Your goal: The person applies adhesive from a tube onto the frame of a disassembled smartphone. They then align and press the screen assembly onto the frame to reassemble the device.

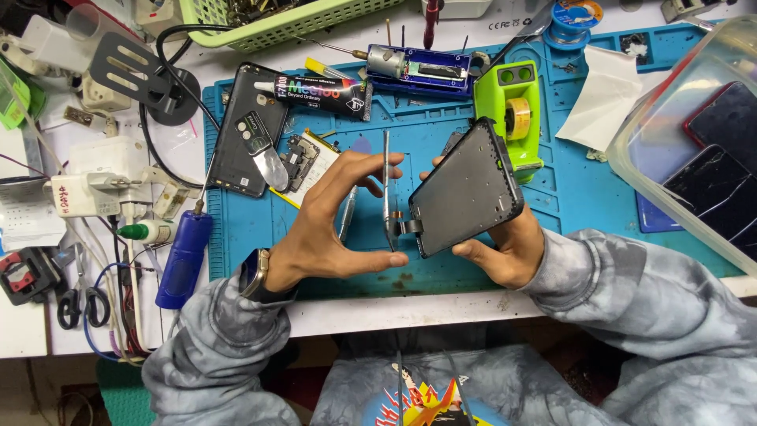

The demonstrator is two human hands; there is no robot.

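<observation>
Pinching thin panel (385, 189), left hand (331, 229), right hand (505, 248) cradling phone frame (465, 189)

- I am looking down at a phone repair bench, a small electronics workshop.
- A blue silicone repair mat (568, 197) covers the white worktop.
- On it lie a black tube of adhesive (323, 93), a green tape dispenser (511, 110) and an opened phone back cover (244, 130).
- A clear plastic bin (670, 150) at the right holds cracked phone screens (717, 189).
- Chargers (95, 177), cables, scissors (79, 304) and a blue rotary tool (183, 256) crowd the left side.
</observation>
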